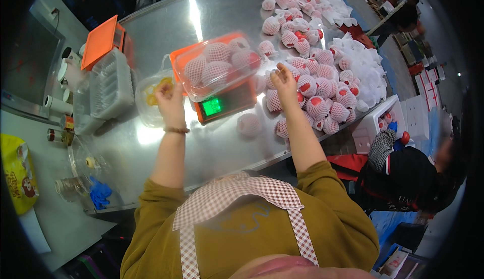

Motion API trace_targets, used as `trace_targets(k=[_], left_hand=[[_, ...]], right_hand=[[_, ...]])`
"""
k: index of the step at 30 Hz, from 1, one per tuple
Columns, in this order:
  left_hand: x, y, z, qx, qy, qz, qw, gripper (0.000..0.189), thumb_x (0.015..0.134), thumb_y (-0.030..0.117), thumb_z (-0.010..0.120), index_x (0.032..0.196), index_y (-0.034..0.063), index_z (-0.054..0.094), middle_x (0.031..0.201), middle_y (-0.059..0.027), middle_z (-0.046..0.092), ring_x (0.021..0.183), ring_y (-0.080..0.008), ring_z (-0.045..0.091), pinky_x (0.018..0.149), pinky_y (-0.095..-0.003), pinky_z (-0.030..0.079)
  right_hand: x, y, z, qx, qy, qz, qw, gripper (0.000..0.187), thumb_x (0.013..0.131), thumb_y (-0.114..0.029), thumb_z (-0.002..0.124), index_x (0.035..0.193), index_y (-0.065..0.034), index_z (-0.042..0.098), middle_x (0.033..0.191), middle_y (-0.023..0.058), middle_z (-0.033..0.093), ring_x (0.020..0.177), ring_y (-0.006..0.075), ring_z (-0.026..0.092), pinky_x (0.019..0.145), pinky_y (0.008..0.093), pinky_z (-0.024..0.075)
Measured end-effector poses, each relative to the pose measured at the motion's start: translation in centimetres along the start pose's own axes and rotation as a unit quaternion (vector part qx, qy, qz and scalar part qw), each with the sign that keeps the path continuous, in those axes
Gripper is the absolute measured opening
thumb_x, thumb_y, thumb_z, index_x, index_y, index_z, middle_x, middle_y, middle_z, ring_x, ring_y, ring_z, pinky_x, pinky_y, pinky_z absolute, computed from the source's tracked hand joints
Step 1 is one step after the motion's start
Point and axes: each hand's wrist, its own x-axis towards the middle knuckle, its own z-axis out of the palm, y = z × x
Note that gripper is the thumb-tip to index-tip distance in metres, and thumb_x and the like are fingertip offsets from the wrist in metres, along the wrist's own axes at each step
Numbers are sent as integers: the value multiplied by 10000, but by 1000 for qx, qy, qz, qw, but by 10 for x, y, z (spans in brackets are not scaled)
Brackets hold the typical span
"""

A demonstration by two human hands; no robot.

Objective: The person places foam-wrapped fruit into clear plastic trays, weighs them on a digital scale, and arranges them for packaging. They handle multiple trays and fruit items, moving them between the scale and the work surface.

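A clear plastic box (194, 89) holding several red fruits in white foam nets (217, 71) rests on the pan of an orange digital scale (242, 99) with a lit green display. My left hand (170, 103) is at a clear plastic tub (145, 112) of yellow rubber bands (152, 94), its fingertips bent down by the bands; whether they grip one is unclear. To the right of the box, my right hand (285, 86) is raised with nothing in it, beside a pile of foam-netted fruits (319, 107). One netted fruit (248, 124) lies alone before the scale.
Stacked clear plastic trays (111, 86) and an orange crate (100, 42) stand at the left. Blue gloves (100, 193) lie near the table's front-left corner. White foam nets (363, 65) are heaped right. A co-worker (401, 173) with blue gloves handles fruit at a white foam box (372, 125).
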Motion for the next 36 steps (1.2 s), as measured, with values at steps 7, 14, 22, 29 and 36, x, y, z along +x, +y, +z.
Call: trace_targets(k=[7,14,22,29,36], left_hand=[[65,-44,9,14,-140,-147,979,427,884,184,700,1176,-54,498,1105,-118,629,958,-198,632,865,-319,504],[22,-22,-21,-112,-185,-98,971,294,841,18,638,1110,-15,526,1095,-81,621,991,-176,601,888,-311,472],[-95,12,-177,-43,-174,-14,984,665,818,15,659,1418,-1,373,1394,-138,446,1355,-279,393,1074,-402,376],[-163,-56,-295,47,-152,-119,980,327,805,53,739,1074,31,553,1096,-87,608,1065,-222,580,898,-346,487],[-148,-33,-326,406,-236,-178,865,188,846,171,743,860,10,648,799,-54,661,706,-156,600,672,-312,486]], right_hand=[[80,36,15,53,-101,141,983,569,929,-356,645,1338,15,508,1157,73,606,1002,150,553,848,288,446],[20,1,39,196,-28,83,977,435,933,-265,657,1286,-43,532,1101,28,606,961,127,564,801,246,459],[-123,-4,82,229,-115,84,963,507,894,-143,678,1340,-24,467,1276,86,559,1107,184,572,935,322,479],[-198,49,133,58,-141,140,978,483,843,-139,728,1256,42,554,1111,118,639,975,172,617,844,300,502],[-228,31,161,-14,-159,123,980,525,800,-196,777,1250,-21,570,1018,115,662,921,176,633,827,286,509]])
